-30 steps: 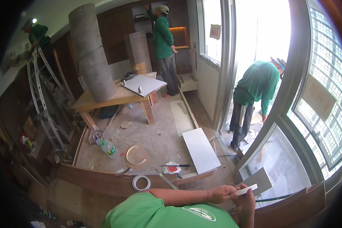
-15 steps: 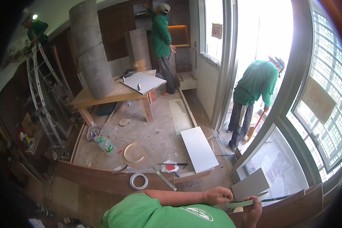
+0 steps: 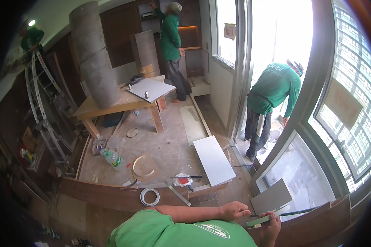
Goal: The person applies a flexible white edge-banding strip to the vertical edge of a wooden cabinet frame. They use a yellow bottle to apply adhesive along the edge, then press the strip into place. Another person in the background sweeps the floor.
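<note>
My left hand (image 3: 235,211) is closed in a fist at the lower right, beside one end of a pale flat strip. A thin dark tip shows just past its fingers; what the hand holds is too small to name. My right hand (image 3: 271,227) is closed on the pale flat strip (image 3: 257,221), pinching it between thumb and fingers. The strip runs on past that hand toward a grey-white board (image 3: 272,198), which leans beside the window frame.
A white panel (image 3: 214,159), a roll of tape (image 3: 149,196), a metal strip (image 3: 177,194) and a plastic bottle (image 3: 114,159) lie ahead. Beyond is a wooden table (image 3: 95,108). Co-workers stand on a ladder (image 3: 40,88), by the shelves and in the doorway.
My left hand has turned slightly, its fingers more tightly closed. The strip's near end has shifted a little. At the doorway the co-worker reaches lower, and the broom is out of sight.
</note>
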Available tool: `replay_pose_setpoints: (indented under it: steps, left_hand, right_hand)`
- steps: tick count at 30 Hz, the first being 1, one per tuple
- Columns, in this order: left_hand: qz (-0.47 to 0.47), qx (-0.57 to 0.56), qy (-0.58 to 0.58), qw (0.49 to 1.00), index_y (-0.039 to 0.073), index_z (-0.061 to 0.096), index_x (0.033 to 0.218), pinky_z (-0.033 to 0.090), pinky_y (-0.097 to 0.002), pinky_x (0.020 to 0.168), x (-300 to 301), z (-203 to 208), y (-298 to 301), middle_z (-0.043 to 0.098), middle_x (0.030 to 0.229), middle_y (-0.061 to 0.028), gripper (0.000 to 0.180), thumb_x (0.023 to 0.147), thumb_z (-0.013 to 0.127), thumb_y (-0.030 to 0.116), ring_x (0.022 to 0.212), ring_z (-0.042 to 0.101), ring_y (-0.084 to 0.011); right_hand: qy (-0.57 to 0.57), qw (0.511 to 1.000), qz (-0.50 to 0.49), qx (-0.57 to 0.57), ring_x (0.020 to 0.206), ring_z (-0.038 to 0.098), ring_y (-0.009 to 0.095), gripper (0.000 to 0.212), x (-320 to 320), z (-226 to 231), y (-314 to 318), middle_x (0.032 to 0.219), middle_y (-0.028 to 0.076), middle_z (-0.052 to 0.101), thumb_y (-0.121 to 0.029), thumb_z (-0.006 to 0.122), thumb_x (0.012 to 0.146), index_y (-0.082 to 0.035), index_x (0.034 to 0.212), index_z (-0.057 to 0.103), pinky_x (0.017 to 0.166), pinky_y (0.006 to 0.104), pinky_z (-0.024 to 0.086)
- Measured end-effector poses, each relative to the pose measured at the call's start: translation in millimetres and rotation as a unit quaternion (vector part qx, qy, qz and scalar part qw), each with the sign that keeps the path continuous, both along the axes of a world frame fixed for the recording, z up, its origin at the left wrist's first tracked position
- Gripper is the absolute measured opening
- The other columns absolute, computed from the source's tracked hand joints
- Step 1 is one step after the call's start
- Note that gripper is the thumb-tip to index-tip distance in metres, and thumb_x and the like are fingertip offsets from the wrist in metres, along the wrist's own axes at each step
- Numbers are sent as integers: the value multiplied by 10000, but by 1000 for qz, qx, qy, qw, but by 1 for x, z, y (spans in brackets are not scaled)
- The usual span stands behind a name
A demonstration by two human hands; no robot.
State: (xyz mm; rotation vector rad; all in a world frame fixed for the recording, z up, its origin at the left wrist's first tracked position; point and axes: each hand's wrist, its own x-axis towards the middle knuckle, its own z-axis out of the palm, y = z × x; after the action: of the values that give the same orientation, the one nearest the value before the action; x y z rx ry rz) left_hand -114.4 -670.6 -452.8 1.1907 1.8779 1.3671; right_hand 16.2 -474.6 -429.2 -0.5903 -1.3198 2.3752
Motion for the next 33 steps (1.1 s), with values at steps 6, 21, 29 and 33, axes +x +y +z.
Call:
replay_pose_setpoints:
  steps: [6,21,29,33]
  left_hand:
    - [-29,46,6,999,7,593,914,463,-333,709,-3,2,3,597,821,-91,230,970,626,228,760,560,-181]
    - [-57,-112,-131,983,18,627,911,499,-306,702,-21,-1,-10,651,798,-51,352,1007,549,347,756,610,-136]
    - [-135,-223,-135,956,-17,691,1032,493,-354,909,-33,-65,-63,705,1022,-112,411,1003,540,364,1006,645,-219]
    - [-206,-97,-294,928,-14,676,1100,477,-353,947,-40,16,-59,687,1081,-115,403,1007,554,358,1041,622,-205]
  right_hand:
    - [-17,1000,7,10,792,639,241,188,2,0,6,831,125,645,-201,547,1012,-23,965,584,769,367,532]
    - [-5,1000,-5,-6,782,635,228,184,0,-5,9,835,108,639,-197,540,1017,-27,964,586,771,380,532]
    - [-4,1000,-9,14,752,640,220,167,0,3,1,798,93,627,-192,550,1014,-32,990,593,717,352,524]
    - [-20,999,22,29,706,633,196,150,1,0,3,749,71,612,-167,572,1002,-23,981,608,679,330,516]
